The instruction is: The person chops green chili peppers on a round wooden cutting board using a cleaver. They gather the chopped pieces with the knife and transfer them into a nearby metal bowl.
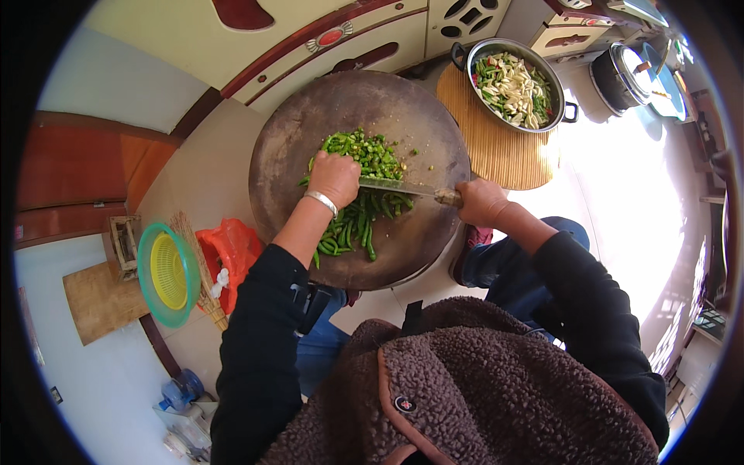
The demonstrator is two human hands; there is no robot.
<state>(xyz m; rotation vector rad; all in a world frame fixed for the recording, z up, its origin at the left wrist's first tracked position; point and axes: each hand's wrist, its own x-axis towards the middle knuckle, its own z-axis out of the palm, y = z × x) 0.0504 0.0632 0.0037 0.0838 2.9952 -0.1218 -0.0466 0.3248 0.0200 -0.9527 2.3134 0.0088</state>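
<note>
A round wooden chopping block [290,128] stands before me, with chopped green peppers [372,151] on its far part and long, uncut green peppers [349,229] nearer me. The knife [401,185] lies across the pile between them, its blade seen nearly edge-on. My right hand [481,201] grips its handle at the block's right edge. At the blade's other end, my left hand [334,177] is curled over the front of the knife, a silver bracelet on its wrist. The left fingertips and the blade's tip are hidden.
A two-handled metal pot [511,84] of pale cloves and cut green pieces stands on a round slatted stool [511,154]. Left of the block are a red plastic bag [232,247], a straw broom [200,267] and nested green and yellow basins [168,273]. Cabinets [372,35] stand behind.
</note>
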